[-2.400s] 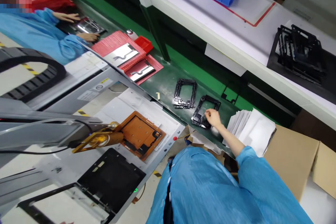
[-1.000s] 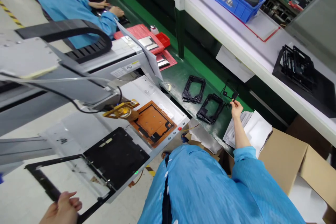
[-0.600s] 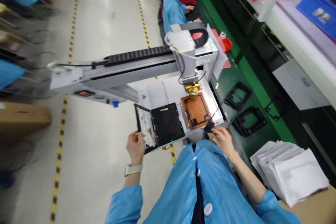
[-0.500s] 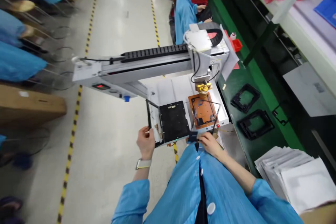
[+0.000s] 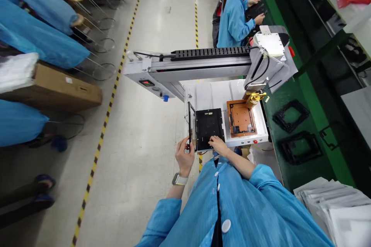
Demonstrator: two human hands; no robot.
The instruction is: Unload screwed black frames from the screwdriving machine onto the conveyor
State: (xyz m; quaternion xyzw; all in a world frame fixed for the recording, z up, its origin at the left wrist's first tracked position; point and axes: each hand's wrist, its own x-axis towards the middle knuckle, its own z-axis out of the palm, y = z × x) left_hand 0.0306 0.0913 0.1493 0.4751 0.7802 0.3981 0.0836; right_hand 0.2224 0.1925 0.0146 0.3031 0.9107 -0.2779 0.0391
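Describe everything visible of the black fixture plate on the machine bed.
The black fixture plate is a flat, matte, square slab lying level on the white machine bed, beside the orange fixture. A thin black frame stands on edge along its left side, gripped at the near end by the left hand. The right hand rests fingertips on its near edge.

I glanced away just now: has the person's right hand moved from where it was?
Yes. The right hand has gone left, from in front of the orange plate to the black plate's near edge. The left hand holds the raised frame.
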